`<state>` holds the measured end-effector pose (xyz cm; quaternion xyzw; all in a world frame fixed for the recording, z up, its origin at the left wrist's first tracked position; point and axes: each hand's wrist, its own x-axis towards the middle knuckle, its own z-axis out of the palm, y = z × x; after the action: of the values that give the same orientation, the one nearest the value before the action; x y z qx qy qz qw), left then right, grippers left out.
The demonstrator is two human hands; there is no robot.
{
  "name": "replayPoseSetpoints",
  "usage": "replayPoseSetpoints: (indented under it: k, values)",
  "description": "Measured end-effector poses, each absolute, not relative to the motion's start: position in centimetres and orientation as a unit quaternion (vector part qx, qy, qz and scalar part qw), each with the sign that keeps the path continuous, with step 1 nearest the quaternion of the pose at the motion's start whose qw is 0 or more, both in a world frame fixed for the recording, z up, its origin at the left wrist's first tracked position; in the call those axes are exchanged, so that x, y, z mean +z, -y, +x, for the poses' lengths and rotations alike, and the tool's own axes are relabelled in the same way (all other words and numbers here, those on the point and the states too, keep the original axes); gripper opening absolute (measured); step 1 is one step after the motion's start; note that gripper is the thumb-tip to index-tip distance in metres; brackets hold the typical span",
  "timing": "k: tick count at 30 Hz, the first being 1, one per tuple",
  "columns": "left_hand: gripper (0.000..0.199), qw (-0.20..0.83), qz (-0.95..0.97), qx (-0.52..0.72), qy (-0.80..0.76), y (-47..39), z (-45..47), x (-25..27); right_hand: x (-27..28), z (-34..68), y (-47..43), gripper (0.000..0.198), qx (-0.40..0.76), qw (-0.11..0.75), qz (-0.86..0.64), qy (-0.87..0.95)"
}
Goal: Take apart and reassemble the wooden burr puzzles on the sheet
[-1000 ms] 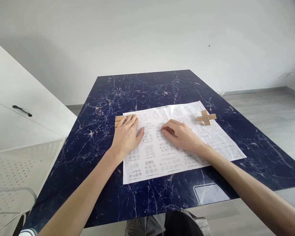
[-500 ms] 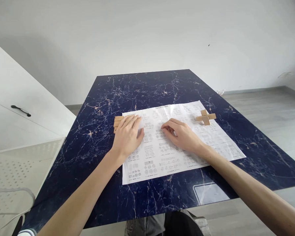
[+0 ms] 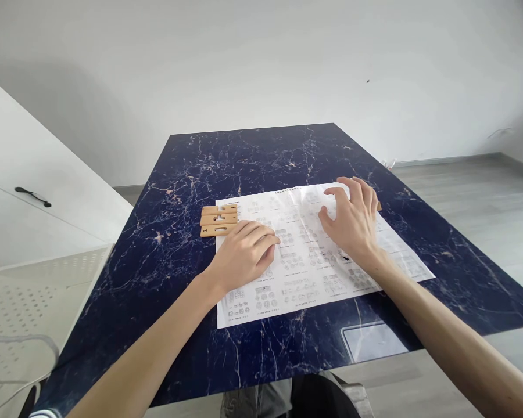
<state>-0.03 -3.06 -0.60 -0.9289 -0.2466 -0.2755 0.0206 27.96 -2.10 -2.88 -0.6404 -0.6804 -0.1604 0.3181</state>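
A printed sheet of paper (image 3: 303,290) with rows of small diagrams lies flat under both hands. My left hand (image 3: 246,252) rests palm down on its left part, fingers extended and slightly bent, with nothing held. Just beyond those fingers, at the paper's left edge, several flat wooden puzzle pieces (image 3: 219,220) with notches and numbers lie side by side. Over the paper's right part, my right hand (image 3: 353,220) is spread open, thumb apart from the fingers. Behind it only an end of the crossed wooden pieces (image 3: 379,206) shows; whether the hand touches them is hidden.
The dark blue marbled table (image 3: 261,157) carries everything. A pale rectangular panel (image 3: 375,342) lies at its front edge. To the left are a white cabinet (image 3: 35,157) and a perforated white surface (image 3: 21,307) with a cable. A wall rises behind.
My left hand has slid right off the flat wooden pieces, uncovering them. My right hand has moved right and away from me, opened its fingers, and now hides most of the crossed pieces.
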Motion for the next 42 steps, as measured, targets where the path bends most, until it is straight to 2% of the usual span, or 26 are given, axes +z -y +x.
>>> replayPoseSetpoints:
  k: [8, 14, 17, 20, 24, 27, 36, 40, 42]
  values:
    - [0.019, 0.000, -0.931, -0.267, 0.248, 3.1, 0.0, -0.7, -2.9, 28.0, 2.0, 0.026, -0.125, 0.308, -0.640, 0.693]
    - [0.022, -0.022, -0.931, -0.255, 0.261, 3.0, -0.1, -0.8, -1.0, 26.1, 3.0, 0.018, -0.049, 0.366, -0.586, 0.722]
    - [0.023, -0.026, -0.930, -0.254, 0.264, 3.1, 0.0, -0.5, -0.7, 25.9, 3.0, 0.018, -0.097, 0.406, -0.561, 0.715]
    - [0.025, -0.033, -0.929, -0.252, 0.268, 3.2, 0.0, -0.3, -1.3, 26.4, 2.7, 0.025, -0.130, 0.406, -0.585, 0.690]
    - [0.023, -0.032, -0.929, -0.251, 0.270, 3.2, 0.0, -0.4, -2.5, 27.0, 2.3, 0.047, -0.074, 0.365, -0.634, 0.678]
    - [0.022, -0.036, -0.929, -0.250, 0.269, 3.1, -0.1, -0.5, -2.7, 26.8, 2.5, 0.051, -0.022, 0.342, -0.643, 0.685]
    - [0.022, -0.040, -0.928, -0.255, 0.268, 3.1, 0.0, -0.6, -1.7, 26.3, 2.7, 0.032, -0.002, 0.359, -0.645, 0.675]
    - [0.022, -0.045, -0.928, -0.254, 0.269, 3.1, 0.0, -0.6, -1.1, 26.0, 3.0, 0.019, 0.013, 0.402, -0.615, 0.678]
    - [0.021, -0.045, -0.927, -0.254, 0.271, 3.2, 0.0, -0.6, -0.7, 25.6, 3.3, 0.019, 0.027, 0.433, -0.578, 0.691]
